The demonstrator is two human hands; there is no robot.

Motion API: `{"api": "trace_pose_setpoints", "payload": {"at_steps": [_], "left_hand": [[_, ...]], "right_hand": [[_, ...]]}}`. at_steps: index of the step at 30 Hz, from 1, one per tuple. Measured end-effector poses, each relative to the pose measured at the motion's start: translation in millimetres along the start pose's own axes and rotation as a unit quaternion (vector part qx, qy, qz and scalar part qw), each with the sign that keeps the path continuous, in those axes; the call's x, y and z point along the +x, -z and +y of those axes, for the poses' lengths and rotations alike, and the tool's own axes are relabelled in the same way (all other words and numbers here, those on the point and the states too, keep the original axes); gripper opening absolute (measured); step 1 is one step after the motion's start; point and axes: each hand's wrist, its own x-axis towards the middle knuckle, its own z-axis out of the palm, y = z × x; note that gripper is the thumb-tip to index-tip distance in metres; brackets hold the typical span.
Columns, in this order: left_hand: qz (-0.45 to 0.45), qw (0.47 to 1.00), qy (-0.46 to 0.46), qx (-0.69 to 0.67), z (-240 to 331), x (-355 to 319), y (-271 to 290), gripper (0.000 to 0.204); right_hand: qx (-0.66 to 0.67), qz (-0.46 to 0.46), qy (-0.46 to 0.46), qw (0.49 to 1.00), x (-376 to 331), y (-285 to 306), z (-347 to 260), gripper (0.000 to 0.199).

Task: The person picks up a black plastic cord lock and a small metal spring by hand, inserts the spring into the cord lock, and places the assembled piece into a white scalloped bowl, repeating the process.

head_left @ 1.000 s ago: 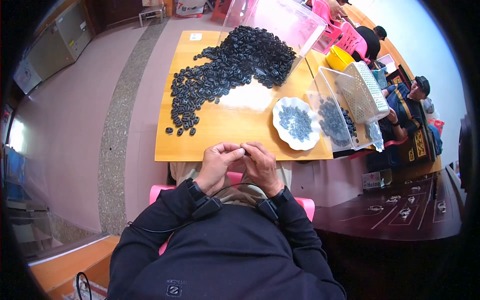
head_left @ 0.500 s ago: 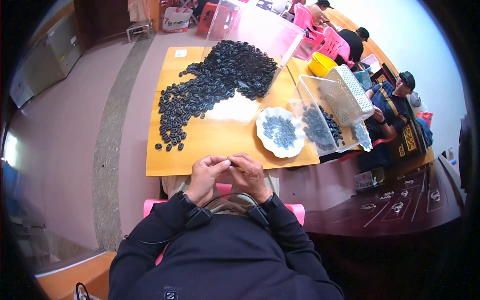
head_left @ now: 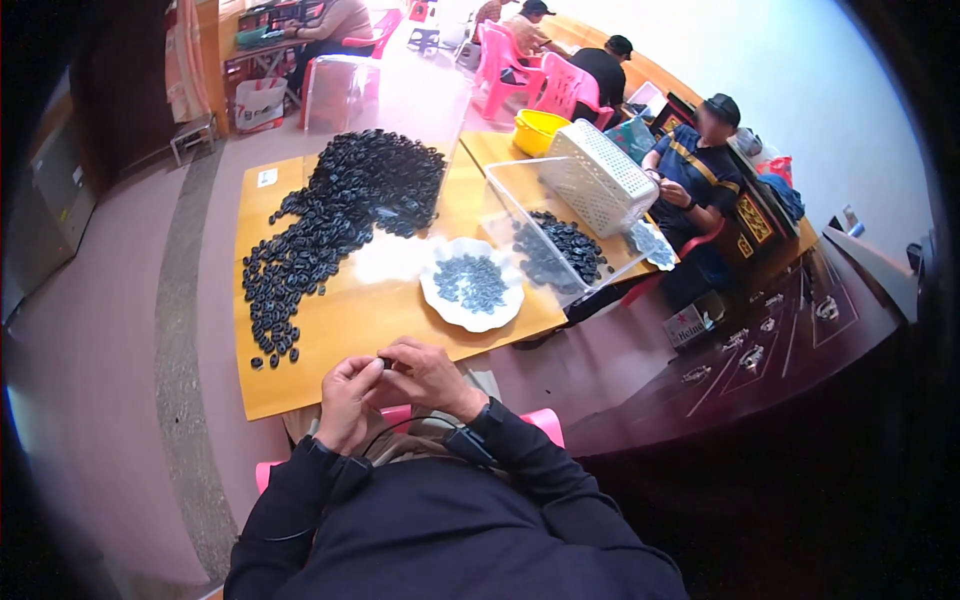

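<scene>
In the head view, I see my left hand (head_left: 350, 400) and right hand (head_left: 432, 378) meeting just off the near edge of the counter (head_left: 330, 335), fingertips pinched together on a small dark ring (head_left: 385, 361). Both grips are closed on it, the ring sitting right between the thumbs and forefingers, at about 12 o'clock from my wrists. My worry is that the piece is tiny and held only at the fingertips over my lap, off the wood: a slip, I judge, sends it to the floor or into my dark clothing, where it is hard to find. The big heap of black rings (head_left: 340, 215) lies at 11 o'clock, well apart from the hands, with strays trailing close to the left edge of the counter; a careless sleeve could sweep those off. The white scalloped dish (head_left: 472, 287) of rings sits at 1 o'clock, near the counter's front edge, and a clear tub (head_left: 555, 240) stands just beyond it.
</scene>
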Motion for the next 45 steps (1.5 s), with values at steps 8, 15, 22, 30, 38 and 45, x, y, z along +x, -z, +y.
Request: {"api": "trace_pose_setpoints", "payload": {"at_steps": [8,15,22,30,38,45], "left_hand": [[0.021,0.999,0.021,-0.036,1,0,-3,0.011],[0.018,0.999,0.037,-0.032,0,0,-5,0.011],[-0.004,0.999,0.041,-0.012,1,1,-2,0.011],[-0.014,0.999,0.044,0.005,1,-2,-5,0.014],[-0.009,0.999,0.048,0.002,3,-5,-6,0.013],[-0.013,0.999,0.049,-0.001,2,-2,-5,0.013]], "right_hand": [[-0.079,0.043,0.016,0.996,-2,40,5,0.014],[-0.1,0.019,0.006,0.995,-11,62,2,0.011],[-0.096,0.033,-0.026,0.994,-19,92,1,0.016],[-0.049,0.044,-0.068,0.996,-34,117,0,0.011],[-0.084,-0.013,-0.083,0.993,-45,112,-1,0.014],[-0.074,-0.004,-0.12,0.99,-38,128,-8,0.011]]}}
